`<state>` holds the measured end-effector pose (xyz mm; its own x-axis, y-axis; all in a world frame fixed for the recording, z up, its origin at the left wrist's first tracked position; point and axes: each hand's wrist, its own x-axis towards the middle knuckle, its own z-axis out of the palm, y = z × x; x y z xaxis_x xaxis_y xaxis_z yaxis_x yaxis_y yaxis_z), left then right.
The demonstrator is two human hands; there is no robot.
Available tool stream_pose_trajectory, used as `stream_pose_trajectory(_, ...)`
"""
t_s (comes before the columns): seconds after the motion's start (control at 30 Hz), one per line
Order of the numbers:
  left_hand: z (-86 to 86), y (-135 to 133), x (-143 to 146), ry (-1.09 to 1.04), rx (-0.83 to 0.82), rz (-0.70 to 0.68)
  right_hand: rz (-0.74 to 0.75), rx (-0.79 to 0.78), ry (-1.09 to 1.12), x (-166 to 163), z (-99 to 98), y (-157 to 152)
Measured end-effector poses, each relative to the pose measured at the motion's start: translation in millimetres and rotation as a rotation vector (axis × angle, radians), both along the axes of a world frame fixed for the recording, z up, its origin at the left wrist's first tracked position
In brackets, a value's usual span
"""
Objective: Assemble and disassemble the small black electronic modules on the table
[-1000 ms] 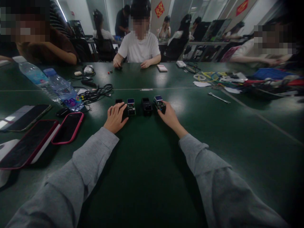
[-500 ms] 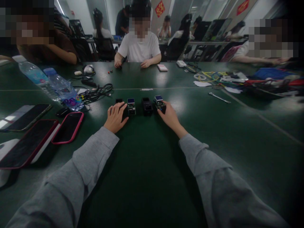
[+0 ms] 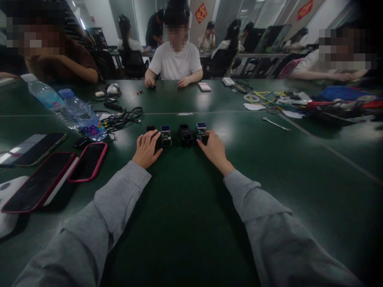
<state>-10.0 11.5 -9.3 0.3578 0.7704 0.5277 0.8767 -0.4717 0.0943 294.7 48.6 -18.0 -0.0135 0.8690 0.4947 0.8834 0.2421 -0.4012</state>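
Half hides black module point(image 3: 151, 128) under left hand point(image 3: 146, 149), fingers spread; touches screened module point(image 3: 201, 128) with right hand point(image 3: 213, 150), grip unclear.

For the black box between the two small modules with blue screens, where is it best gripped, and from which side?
Probably from above, pinching the black box by its near and far faces: it lies flat on the table, and the left module and right module stand close beside it, leaving those faces free.

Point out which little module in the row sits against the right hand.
The rightmost module, blue screen on top, meets the right hand; the other screened module sits nearer the left hand.
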Motion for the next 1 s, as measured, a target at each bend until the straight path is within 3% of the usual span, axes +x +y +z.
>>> stream_pose_trajectory(0.23, -0.1, 1, 0, -0.001, -0.007, 0.010, 0.016, 0.003, 0.008, 0, -0.5, -4)
stream_pose_trajectory(0.8, 4.4, 4, -5, -0.119, 0.225, 0.077, 0.016, 0.007, 0.015, 1, -3.5, -3)
stream_pose_trajectory(1.0, 4.1, 2, -11, -0.085, 0.286, -0.037, 0.019, 0.032, 0.045, 5, -5.4, 6)
